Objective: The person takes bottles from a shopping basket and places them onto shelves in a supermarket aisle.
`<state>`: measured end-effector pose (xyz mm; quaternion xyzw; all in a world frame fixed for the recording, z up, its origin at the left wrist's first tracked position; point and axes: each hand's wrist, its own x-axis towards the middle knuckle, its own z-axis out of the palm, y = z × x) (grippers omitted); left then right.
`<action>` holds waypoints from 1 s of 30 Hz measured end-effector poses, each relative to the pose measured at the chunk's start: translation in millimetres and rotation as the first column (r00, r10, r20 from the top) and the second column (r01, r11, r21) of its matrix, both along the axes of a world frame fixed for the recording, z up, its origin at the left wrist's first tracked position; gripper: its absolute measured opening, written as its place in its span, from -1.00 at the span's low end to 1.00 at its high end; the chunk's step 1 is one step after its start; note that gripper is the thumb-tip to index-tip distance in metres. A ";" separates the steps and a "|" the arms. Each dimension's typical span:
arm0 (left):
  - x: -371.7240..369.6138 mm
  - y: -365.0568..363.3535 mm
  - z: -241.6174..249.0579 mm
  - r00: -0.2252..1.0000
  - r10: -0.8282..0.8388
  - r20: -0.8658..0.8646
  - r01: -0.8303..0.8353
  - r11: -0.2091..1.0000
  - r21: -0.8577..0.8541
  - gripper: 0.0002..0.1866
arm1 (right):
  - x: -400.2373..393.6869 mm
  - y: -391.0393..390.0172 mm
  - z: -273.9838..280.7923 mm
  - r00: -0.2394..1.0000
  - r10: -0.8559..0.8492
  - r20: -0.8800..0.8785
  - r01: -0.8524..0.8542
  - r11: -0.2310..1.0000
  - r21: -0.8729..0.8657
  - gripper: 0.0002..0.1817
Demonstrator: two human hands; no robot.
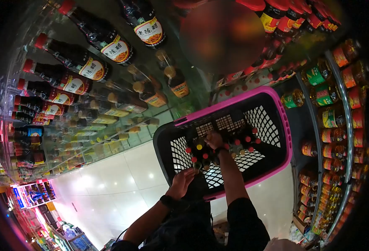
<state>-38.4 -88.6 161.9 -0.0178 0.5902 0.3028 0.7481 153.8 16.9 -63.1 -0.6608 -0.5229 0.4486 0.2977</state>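
A black shopping basket with a pink rim has a cluster of dark bottles standing in it, with red, yellow and pale caps. Reaching down into the basket, my right hand is closed over the bottle tops, its fingers curled; I cannot tell what it grips. A yellow cap shows just left of it. My left hand is at the basket's near left side, fingers stretched out, the tips right by a bottle top. A dark watch is on the left wrist.
Dark vinegar bottles with red caps line a glass shelf on the left, with smaller bottles lower down. Jars and oil bottles fill the right shelves behind metal rails. A blurred round shape covers the top middle. Pale tiles form the floor.
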 end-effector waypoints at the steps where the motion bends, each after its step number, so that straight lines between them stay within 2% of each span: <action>1: -1.3 -0.8 -0.1 1.000 -0.008 -0.002 0.008 1.000 0.011 -0.75 | -3.0 -2.9 1.3 0.977 0.055 0.207 -0.092 0.981 0.173 -0.55; 2: -2.6 -2.9 0.8 1.000 -0.005 -0.002 0.005 1.000 0.014 -0.75 | -3.6 -4.2 2.8 0.976 0.058 0.208 -0.095 0.980 0.176 -0.55; 4: -4.5 -2.5 7.5 1.000 0.008 -0.020 -0.009 1.000 -0.030 -0.73 | -6.3 0.5 6.9 0.983 0.106 0.149 -0.090 0.990 -0.109 -0.56; 5: -6.2 -4.5 7.4 1.000 0.017 -0.006 -0.017 1.000 -0.015 -0.71 | -5.1 -0.1 10.0 0.992 0.104 0.077 -0.098 0.992 -0.076 -0.56; 6: -5.6 -2.3 10.2 1.000 0.025 -0.008 -0.025 1.000 -0.005 -0.71 | -6.3 -1.3 8.3 0.991 0.111 0.076 -0.106 0.992 -0.066 -0.56; 8: -2.9 -1.0 16.4 0.999 -0.029 -0.044 0.027 0.999 -0.046 -0.66 | -8.6 -4.4 4.7 0.971 0.129 0.200 -0.122 0.991 -0.045 -0.55; 12: -2.0 -1.1 13.1 0.999 -0.047 -0.023 0.046 0.998 -0.035 -0.66 | -0.7 -9.0 11.0 0.976 0.119 0.182 -0.096 0.987 -0.128 -0.53; 14: -4.2 0.0 17.9 0.998 -0.064 -0.022 0.063 0.997 -0.047 -0.64 | 0.3 -14.9 28.1 0.957 0.209 0.201 -0.193 0.977 -0.095 -0.47; 15: -4.3 -0.2 19.5 0.998 -0.064 -0.025 0.063 0.998 -0.026 -0.64 | -1.9 -15.7 27.7 0.928 0.239 0.287 -0.206 0.969 -0.140 -0.44; 16: -4.1 -0.8 21.4 0.998 -0.067 -0.018 0.066 0.998 -0.018 -0.64 | 2.0 -17.1 28.6 0.926 0.234 0.296 -0.202 0.970 -0.134 -0.44; 18: -3.2 -3.8 28.0 1.000 -0.009 -0.016 0.009 1.000 0.014 -0.64 | 7.3 -22.6 36.3 0.992 0.122 0.021 -0.113 0.962 -0.250 -0.43; 22: -2.2 -5.9 35.4 0.999 -0.035 -0.028 0.035 0.999 0.029 -0.64 | 11.2 -25.7 69.3 0.978 0.178 0.111 -0.162 0.976 -0.144 -0.45; 24: -3.6 -9.1 37.9 1.000 -0.009 -0.029 0.011 0.998 0.061 -0.64 | 7.7 -25.8 93.6 0.967 0.102 0.235 -0.064 0.984 -0.163 -0.46; 25: -5.4 -12.0 36.9 1.000 -0.013 -0.021 0.015 0.997 0.077 -0.64 | 4.7 -34.0 101.5 0.983 0.018 0.184 0.021 0.979 -0.203 -0.46; 26: -7.3 -13.9 35.6 0.999 0.024 0.022 -0.026 0.995 0.097 -0.68 | 3.6 -39.3 109.1 0.981 0.008 0.194 0.029 0.982 -0.184 -0.46; 28: -9.9 -18.3 41.0 0.996 0.052 0.076 -0.062 0.989 0.132 -0.71 | -0.1 -43.0 134.9 0.986 -0.165 -0.016 0.161 0.976 -0.146 -0.48; 29: -10.2 -20.3 45.9 0.998 -0.005 0.055 -0.005 0.984 0.178 -0.66 | -3.9 -52.1 156.3 0.972 -0.218 -0.089 0.216 0.976 -0.041 -0.52; 30: -13.4 -24.9 48.9 0.998 -0.061 0.029 0.053 0.973 0.223 -0.60 | -2.3 -48.0 181.7 0.981 -0.194 0.022 0.194 0.981 0.011 -0.64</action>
